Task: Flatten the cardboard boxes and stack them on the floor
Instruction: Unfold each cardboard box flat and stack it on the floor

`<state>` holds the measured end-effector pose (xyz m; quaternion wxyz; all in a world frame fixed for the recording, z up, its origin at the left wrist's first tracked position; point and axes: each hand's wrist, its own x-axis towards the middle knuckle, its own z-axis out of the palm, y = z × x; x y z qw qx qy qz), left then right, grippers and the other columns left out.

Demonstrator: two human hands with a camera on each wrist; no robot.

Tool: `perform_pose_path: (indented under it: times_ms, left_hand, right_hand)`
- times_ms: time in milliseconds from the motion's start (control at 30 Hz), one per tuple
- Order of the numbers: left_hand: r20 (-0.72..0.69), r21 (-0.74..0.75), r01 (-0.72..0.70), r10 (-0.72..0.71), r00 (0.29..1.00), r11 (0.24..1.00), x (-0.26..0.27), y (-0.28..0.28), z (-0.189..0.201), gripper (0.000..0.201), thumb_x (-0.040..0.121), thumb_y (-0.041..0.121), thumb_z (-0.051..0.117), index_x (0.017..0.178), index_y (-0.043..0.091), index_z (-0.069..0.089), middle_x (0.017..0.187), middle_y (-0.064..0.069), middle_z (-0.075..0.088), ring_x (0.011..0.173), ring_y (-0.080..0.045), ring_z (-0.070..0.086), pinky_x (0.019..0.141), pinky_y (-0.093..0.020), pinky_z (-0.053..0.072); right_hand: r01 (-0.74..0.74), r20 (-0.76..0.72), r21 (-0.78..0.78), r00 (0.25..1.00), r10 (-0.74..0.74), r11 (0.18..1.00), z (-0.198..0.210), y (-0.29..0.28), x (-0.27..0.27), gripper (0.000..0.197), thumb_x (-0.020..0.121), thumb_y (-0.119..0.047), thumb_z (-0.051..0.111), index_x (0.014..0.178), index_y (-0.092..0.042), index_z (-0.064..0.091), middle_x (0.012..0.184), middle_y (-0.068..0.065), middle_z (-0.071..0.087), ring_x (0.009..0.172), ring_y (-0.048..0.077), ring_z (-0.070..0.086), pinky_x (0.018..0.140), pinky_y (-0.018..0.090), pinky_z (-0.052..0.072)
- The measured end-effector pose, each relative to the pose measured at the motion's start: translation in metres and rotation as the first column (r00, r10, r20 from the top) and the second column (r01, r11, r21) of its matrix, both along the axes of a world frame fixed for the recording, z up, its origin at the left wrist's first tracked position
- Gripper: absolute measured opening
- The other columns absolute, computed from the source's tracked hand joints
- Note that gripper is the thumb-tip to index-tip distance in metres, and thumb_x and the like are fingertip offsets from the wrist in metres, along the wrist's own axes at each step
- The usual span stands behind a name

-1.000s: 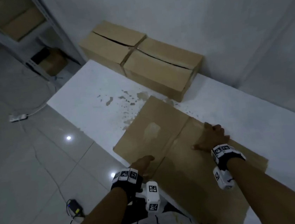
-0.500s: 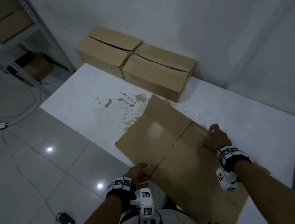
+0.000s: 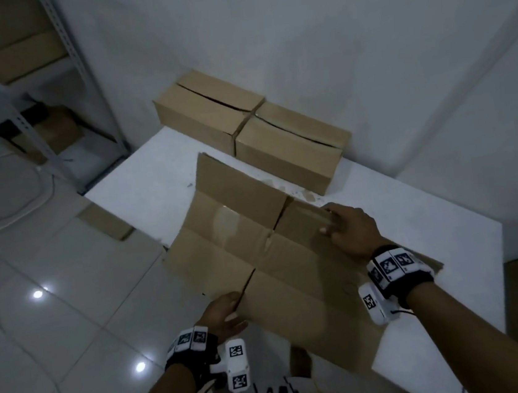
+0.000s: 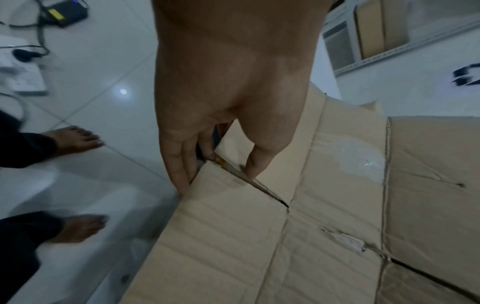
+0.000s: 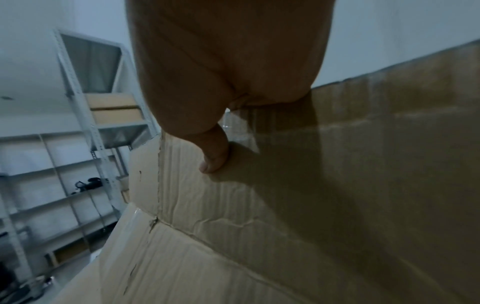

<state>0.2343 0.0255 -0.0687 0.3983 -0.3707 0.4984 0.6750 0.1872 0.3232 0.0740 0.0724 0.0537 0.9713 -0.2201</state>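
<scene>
Left hand (image 3: 224, 311) pinched the near edge of the flattened box (image 3: 277, 258), right hand (image 3: 350, 229) gripped its far right edge. The sheet hung half off the white table (image 3: 416, 230), left end tilted up. Looked light but floppy at the creases, so grab opposite edges.

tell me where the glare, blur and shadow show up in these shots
Head view: dim overall, with lamp glare spots on the floor tiles. Left wrist view: the bare feet are motion-smeared, and tape residue on the flattened box shines. Right wrist view: the right hand throws a dark shadow over the cardboard.
</scene>
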Motion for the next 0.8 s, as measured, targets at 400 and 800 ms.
perform_pose_path:
  times_ms: [400, 800]
  left_hand:
    - [-0.497, -0.1, -0.184, 0.111, 0.86, 0.978, -0.08, -0.149, 0.081, 0.031, 0.085, 0.042, 0.071, 0.11, 0.025, 0.064, 0.111, 0.012, 0.066, 0.101, -0.006, 0.058, 0.091, -0.031, 0.046]
    - [-0.586, -0.178, -0.257, 0.107, 0.803, 0.95, -0.202, -0.291, 0.086, 0.03, 0.087, 0.031, 0.073, 0.115, 0.024, 0.063, 0.118, -0.002, 0.069, 0.105, -0.023, 0.067, 0.08, -0.031, 0.054]
  right_hand:
    - [-0.056, -0.282, -0.651, 0.944, -0.173, 0.757, 0.06, -0.143, -0.07, 0.031, 0.084, -0.01, 0.075, 0.114, -0.01, 0.067, 0.104, 0.004, 0.073, 0.094, 0.02, 0.07, 0.081, 0.042, 0.059]
    - [-0.085, -0.236, -0.785, 0.957, -0.169, 0.614, 0.039, -0.282, -0.245, 0.024, 0.084, -0.011, 0.074, 0.105, -0.023, 0.072, 0.098, 0.0, 0.076, 0.09, 0.022, 0.072, 0.081, 0.048, 0.06]
